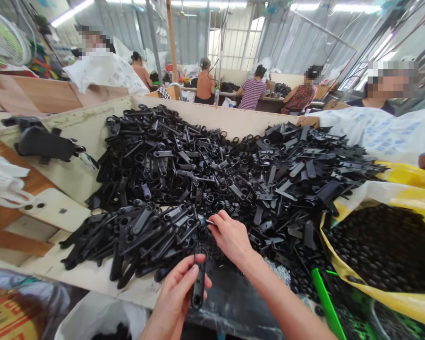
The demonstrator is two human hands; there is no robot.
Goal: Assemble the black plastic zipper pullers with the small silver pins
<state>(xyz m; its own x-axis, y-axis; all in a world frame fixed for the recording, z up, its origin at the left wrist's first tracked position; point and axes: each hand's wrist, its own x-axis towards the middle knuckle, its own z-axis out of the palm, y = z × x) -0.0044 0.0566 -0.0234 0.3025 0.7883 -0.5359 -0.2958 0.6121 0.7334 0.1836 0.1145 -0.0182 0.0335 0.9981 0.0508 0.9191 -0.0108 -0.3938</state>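
Note:
My left hand [179,290] is closed around a long black plastic part [198,285] with a round hole near its lower end, held upright above the front edge of the bench. My right hand [233,238] reaches ahead of it and pinches a thin dark piece [210,222] with a bright edge; its exact kind is too small to tell. Below the right fingers lie small silvery metal pieces [204,250]. A heap of black handle-like parts with ring ends [156,156] spreads behind and left of the hands. Flat black pointed pieces [306,172] are piled to the right.
An open yellow-and-white sack [327,236] of small round black pieces stands at right, beside a bright green edge [327,302]. A phone [61,210] and a black clamp-like holder [44,141] are at left. A white bag [99,311] sits below. Several people work beyond the bench.

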